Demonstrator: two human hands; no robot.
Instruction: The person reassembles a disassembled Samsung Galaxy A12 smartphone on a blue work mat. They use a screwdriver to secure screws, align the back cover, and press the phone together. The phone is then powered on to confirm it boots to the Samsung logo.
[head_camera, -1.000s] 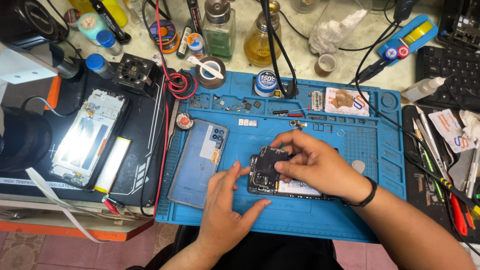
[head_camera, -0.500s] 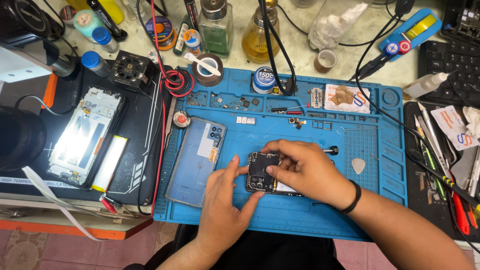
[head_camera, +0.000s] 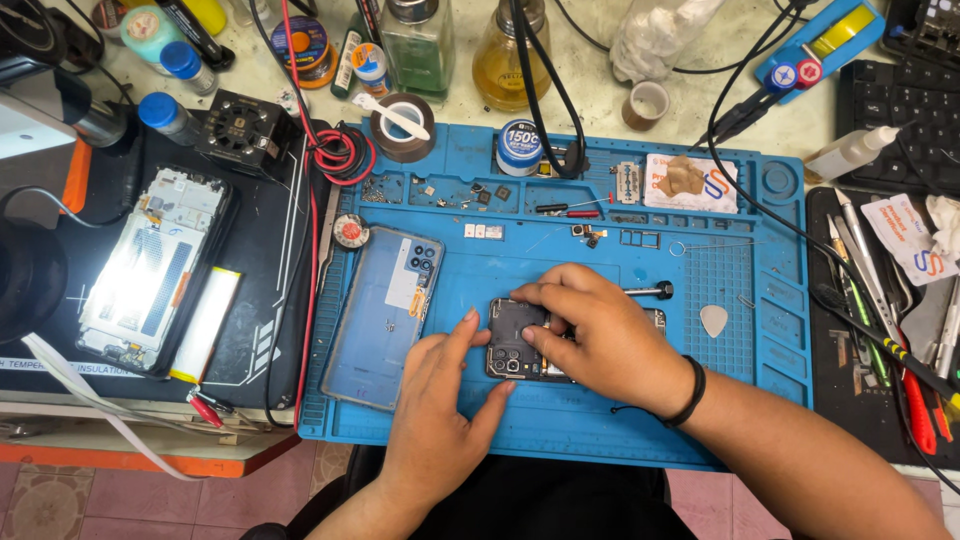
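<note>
1. A white rectangular packet (head_camera: 690, 182) with a red-and-blue emblem and a brownish wad on it lies on the blue mat, well beyond the right hand's fingers (head_camera: 545, 296).
2. A round blue tin with a white label (head_camera: 519, 147) stands farther off, straight beyond those fingers.
3. A lit phone screen assembly (head_camera: 152, 270), glaring white, lies well to the left of the left hand's fingers (head_camera: 466, 322).
4. A white card with a red-and-blue emblem (head_camera: 908, 238) lies far right of the fingers, perhaps a packet; the view is too small to tell.
5. A small bottle with a blue-and-orange label (head_camera: 372, 68) stands far beyond the fingers.
</note>
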